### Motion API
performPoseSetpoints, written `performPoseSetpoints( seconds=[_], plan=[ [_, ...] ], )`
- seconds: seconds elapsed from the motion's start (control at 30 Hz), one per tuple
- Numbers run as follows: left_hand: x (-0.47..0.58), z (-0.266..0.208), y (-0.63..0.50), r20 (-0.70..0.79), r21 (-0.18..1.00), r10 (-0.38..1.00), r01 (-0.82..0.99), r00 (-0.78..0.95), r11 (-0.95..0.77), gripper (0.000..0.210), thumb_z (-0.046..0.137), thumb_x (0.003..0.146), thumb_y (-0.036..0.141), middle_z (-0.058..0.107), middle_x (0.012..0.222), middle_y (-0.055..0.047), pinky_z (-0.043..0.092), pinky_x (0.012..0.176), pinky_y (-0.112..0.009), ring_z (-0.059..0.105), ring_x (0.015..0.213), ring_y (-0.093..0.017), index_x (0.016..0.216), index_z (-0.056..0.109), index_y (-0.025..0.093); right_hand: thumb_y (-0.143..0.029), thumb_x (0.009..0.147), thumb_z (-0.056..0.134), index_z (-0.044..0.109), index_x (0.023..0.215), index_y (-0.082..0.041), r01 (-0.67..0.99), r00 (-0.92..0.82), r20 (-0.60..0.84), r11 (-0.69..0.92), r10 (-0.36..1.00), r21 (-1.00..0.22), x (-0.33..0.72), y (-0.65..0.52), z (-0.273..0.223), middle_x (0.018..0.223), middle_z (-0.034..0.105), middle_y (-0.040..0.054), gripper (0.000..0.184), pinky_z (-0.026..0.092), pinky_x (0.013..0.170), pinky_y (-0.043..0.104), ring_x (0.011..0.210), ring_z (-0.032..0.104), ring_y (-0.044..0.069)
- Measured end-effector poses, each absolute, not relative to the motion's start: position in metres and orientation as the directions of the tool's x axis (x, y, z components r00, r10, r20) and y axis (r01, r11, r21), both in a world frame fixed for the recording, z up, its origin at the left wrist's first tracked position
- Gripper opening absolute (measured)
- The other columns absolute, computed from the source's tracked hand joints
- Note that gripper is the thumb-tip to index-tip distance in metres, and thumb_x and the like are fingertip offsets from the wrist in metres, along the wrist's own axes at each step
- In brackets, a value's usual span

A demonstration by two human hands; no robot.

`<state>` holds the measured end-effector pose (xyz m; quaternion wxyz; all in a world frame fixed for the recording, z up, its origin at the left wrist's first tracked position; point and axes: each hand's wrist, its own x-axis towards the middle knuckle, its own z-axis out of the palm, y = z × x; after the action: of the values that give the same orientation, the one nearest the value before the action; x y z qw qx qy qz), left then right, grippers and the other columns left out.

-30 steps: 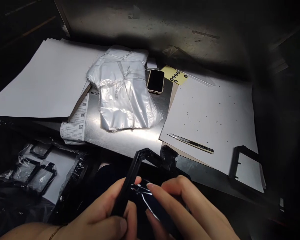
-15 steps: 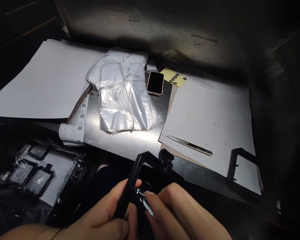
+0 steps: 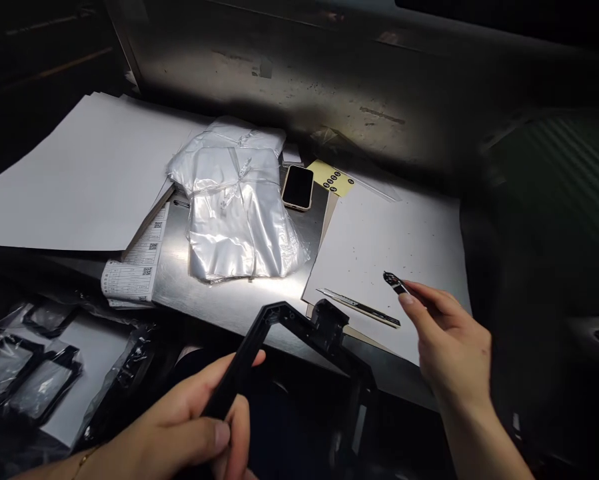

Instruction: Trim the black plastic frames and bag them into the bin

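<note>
My left hand is closed around one side of a black plastic frame, which is tilted up in front of me below the table edge. Farther right, my right hand pinches a small shiny nail clipper between thumb and fingers, above the white sheet. The clipper is apart from the frame. Just left of it, a slim utility knife lies on the sheet among scattered dark specks. The lower part of the frame fades into shadow.
Tied clear plastic bags lie mid-table beside a phone and a yellow sticker sheet. A stack of white sheets covers printed labels at left. Bagged black frames sit lower left. A metal panel stands behind.
My right hand has moved away from the black frame, up and right, carrying the nail clipper over the white sheet. My left hand keeps its hold. The view has shifted slightly.
</note>
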<state>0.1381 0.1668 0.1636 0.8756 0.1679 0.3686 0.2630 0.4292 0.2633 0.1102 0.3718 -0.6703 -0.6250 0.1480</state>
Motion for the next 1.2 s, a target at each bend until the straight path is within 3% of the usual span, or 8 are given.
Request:
performPoseSetpoints(
  seconds=[0.1, 0.2, 0.3, 0.47, 0.73, 1.0, 1.1, 1.2],
  plan=[
    [0.123, 0.169, 0.188, -0.528, 0.708, 0.606, -0.086, 0.595, 0.701, 0.045, 0.043, 0.084, 0.022, 0.061, 0.076, 0.003, 0.040, 0.085, -0.036, 0.063, 0.065, -0.013, 0.128, 0.035, 0.028, -0.035, 0.077, 0.052, 0.061, 0.092, -0.013, 0.806, 0.244, 0.239, -0.060, 0.940, -0.588, 0.455, 0.285, 0.075, 0.089, 0.057, 0.0089, 0.028, 0.046, 0.073, 0.039, 0.079, 0.055, 0.020],
    [0.105, 0.169, 0.214, -0.533, 0.821, 0.618, 0.177, 0.578, 0.543, 0.041, 0.041, 0.086, 0.026, 0.067, 0.070, 0.002, 0.042, 0.085, -0.031, 0.064, 0.077, -0.015, 0.127, 0.037, 0.026, -0.031, 0.075, 0.056, 0.059, 0.092, -0.013, 0.870, 0.231, 0.205, -0.108, 0.951, -0.480, 0.464, 0.293, 0.059, 0.098, 0.055, 0.0088, 0.025, 0.037, 0.083, 0.049, 0.097, 0.050, 0.025],
    [0.094, 0.163, 0.240, -0.561, 0.788, 0.543, 0.201, 0.625, 0.582, 0.029, 0.043, 0.086, 0.022, 0.067, 0.062, 0.002, 0.050, 0.065, -0.020, 0.065, 0.064, -0.012, 0.113, 0.053, 0.021, -0.031, 0.080, 0.050, 0.056, 0.098, -0.016, 0.894, 0.114, 0.181, -0.022, 0.977, -0.447, 0.450, 0.287, 0.060, 0.109, 0.052, 0.0075, 0.024, 0.035, 0.087, 0.047, 0.106, 0.045, 0.023],
    [0.102, 0.141, 0.265, -0.570, 0.670, 0.328, 0.195, 0.753, 0.716, 0.022, 0.055, 0.076, 0.025, 0.069, 0.071, -0.004, 0.050, 0.039, -0.016, 0.065, 0.049, -0.014, 0.090, 0.064, 0.011, -0.037, 0.083, 0.043, 0.058, 0.094, -0.020, 0.865, -0.215, 0.021, 0.201, 0.976, -0.460, 0.426, 0.267, 0.059, 0.090, 0.060, 0.0045, 0.025, 0.046, 0.071, 0.032, 0.080, 0.057, 0.017],
    [0.131, 0.129, 0.261, -0.511, 0.605, 0.168, 0.213, 0.843, 0.767, 0.029, 0.064, 0.067, 0.035, 0.071, 0.072, -0.006, 0.047, 0.031, -0.016, 0.062, 0.041, -0.013, 0.084, 0.059, 0.013, -0.029, 0.081, 0.049, 0.054, 0.084, -0.015, 0.927, -0.190, 0.059, 0.199, 0.980, -0.317, 0.442, 0.265, 0.036, 0.091, 0.052, 0.0032, 0.015, 0.038, 0.078, 0.039, 0.088, 0.048, 0.018],
    [0.141, 0.148, 0.261, -0.595, 0.643, 0.291, 0.227, 0.749, 0.732, 0.047, 0.054, 0.068, 0.056, 0.057, 0.049, 0.002, 0.039, 0.025, -0.012, 0.051, 0.032, -0.007, 0.070, 0.059, 0.009, -0.028, 0.084, 0.037, 0.047, 0.083, -0.017, 0.828, -0.090, -0.057, 0.043, 0.994, -0.559, 0.405, 0.260, 0.073, 0.074, 0.049, 0.0013, 0.015, 0.041, 0.059, 0.030, 0.062, 0.048, 0.013],
    [0.144, 0.152, 0.262, -0.619, 0.635, 0.314, 0.224, 0.720, 0.739, 0.046, 0.051, 0.071, 0.054, 0.056, 0.047, 0.001, 0.037, 0.025, -0.013, 0.049, 0.031, -0.006, 0.067, 0.058, 0.009, -0.035, 0.087, 0.029, 0.046, 0.087, -0.022, 0.716, -0.213, -0.218, 0.000, 0.952, -0.698, 0.372, 0.240, 0.118, 0.059, 0.044, -0.0042, 0.022, 0.038, 0.047, 0.023, 0.050, 0.044, 0.010],
    [0.148, 0.154, 0.264, -0.632, 0.628, 0.343, 0.200, 0.695, 0.752, 0.043, 0.047, 0.074, 0.053, 0.056, 0.043, 0.001, 0.032, 0.024, -0.013, 0.047, 0.029, -0.008, 0.067, 0.054, 0.011, -0.040, 0.077, 0.051, 0.051, 0.088, -0.022, 0.540, -0.424, -0.404, -0.132, 0.811, -0.832, 0.346, 0.226, 0.156, 0.069, 0.048, -0.0036, 0.021, 0.036, 0.052, 0.021, 0.056, 0.041, 0.009]
  ],
)
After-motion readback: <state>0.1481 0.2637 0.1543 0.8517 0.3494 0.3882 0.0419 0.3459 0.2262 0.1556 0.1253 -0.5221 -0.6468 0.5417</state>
